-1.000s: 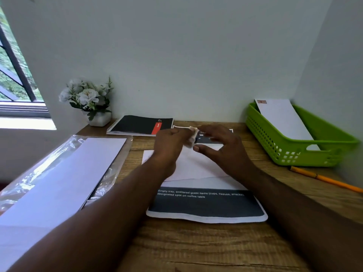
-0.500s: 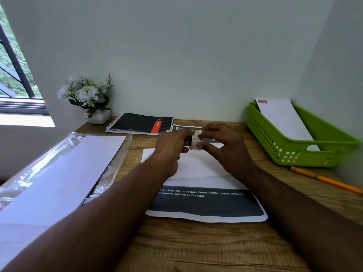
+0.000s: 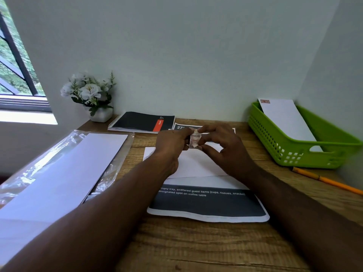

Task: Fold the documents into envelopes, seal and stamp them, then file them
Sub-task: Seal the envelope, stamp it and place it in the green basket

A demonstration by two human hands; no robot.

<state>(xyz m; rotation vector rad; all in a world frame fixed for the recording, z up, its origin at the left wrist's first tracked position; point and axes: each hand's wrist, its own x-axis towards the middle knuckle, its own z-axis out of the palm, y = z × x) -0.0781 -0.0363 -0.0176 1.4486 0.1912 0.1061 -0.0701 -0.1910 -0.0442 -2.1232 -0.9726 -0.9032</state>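
A small postage stamp [image 3: 195, 141] is held upright between both hands, above a white envelope [image 3: 196, 165] lying mid-desk. My left hand [image 3: 172, 143] pinches the stamp's left edge; my right hand [image 3: 220, 142] pinches its right edge with thumb and forefinger. The envelope lies on a printed document [image 3: 208, 205] with a dark band and white text. A green basket [image 3: 306, 152] at the right holds a stamped white envelope [image 3: 284, 118] leaning on its back wall.
A plastic pack of white envelopes [image 3: 64, 171] lies at the left. A black spiral notebook [image 3: 141, 121] and a white pot of flowers [image 3: 92, 97] stand at the back. An orange pencil [image 3: 326, 180] lies near the basket. Another printed sheet [image 3: 182, 127] shows behind my hands.
The stamp has turned from tilted and pale side up to upright with its printed face toward me. Both hands have drawn closer together around it and risen slightly.
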